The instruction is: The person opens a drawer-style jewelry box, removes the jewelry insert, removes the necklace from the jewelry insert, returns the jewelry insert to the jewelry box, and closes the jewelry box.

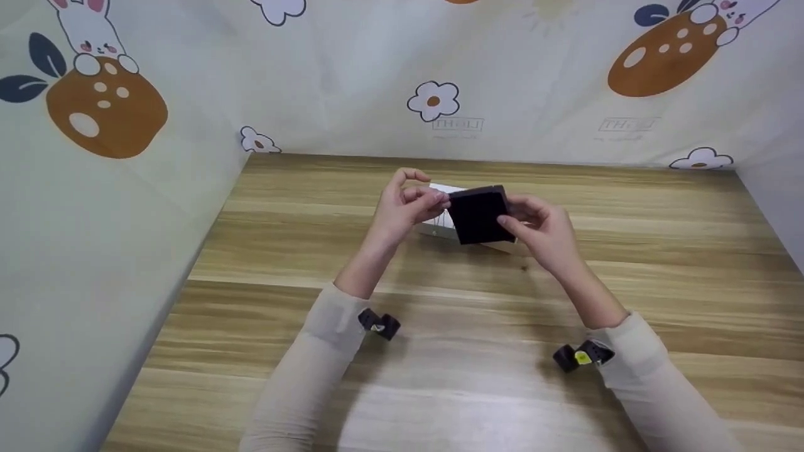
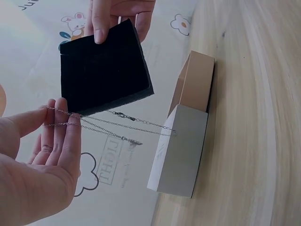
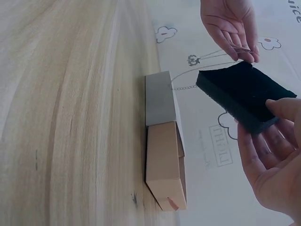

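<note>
My right hand (image 1: 545, 233) grips a square black foam pad (image 1: 480, 216) by its right edge, thumb on the near face and fingers behind. My left hand (image 1: 402, 207) pinches a thin silver chain necklace (image 2: 153, 130) at the pad's opposite corner. Several strands hang from these fingers, and a small pendant (image 3: 193, 60) dangles among them. Part of the chain reaches a white box part (image 2: 181, 153). An open brown box part (image 2: 198, 82) adjoins the white one on the table, below the pad. Whether the left fingers touch the pad, I cannot tell.
The box parts stand on a wood-grain table (image 1: 282, 251), toward its back edge. Behind it hangs a pale cloth (image 1: 352, 81) printed with flowers, rabbits and orange fruit. Small black cameras (image 1: 379, 323) sit on both sleeves.
</note>
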Action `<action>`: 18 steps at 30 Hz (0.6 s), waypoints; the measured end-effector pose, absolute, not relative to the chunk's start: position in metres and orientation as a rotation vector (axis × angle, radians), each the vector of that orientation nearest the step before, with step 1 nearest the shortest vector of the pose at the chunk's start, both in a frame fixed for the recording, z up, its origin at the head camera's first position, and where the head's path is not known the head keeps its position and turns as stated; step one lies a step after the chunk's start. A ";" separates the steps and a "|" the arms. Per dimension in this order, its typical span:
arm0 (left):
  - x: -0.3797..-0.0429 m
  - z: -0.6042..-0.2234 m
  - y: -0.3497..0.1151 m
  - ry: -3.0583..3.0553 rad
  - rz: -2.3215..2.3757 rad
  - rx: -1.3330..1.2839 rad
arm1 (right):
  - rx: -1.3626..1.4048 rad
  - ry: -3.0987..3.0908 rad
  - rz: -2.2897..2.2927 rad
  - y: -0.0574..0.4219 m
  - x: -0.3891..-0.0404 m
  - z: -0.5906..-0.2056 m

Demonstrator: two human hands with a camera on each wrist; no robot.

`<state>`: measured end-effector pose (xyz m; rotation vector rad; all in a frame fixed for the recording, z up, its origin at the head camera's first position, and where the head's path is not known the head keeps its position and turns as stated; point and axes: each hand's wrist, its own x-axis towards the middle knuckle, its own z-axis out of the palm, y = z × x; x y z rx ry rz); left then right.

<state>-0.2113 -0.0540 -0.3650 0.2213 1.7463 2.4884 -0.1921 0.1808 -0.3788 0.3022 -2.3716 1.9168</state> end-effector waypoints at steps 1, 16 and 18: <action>-0.212 -0.365 -0.054 1.748 2.494 0.218 | 0.307 -2.373 1.913 0.181 -0.192 -0.378; -0.214 -0.358 -0.064 1.739 2.560 0.149 | 0.361 -2.397 1.883 0.185 -0.189 -0.377; -0.214 -0.355 -0.068 1.729 2.559 0.163 | 0.359 -2.394 1.884 0.186 -0.189 -0.377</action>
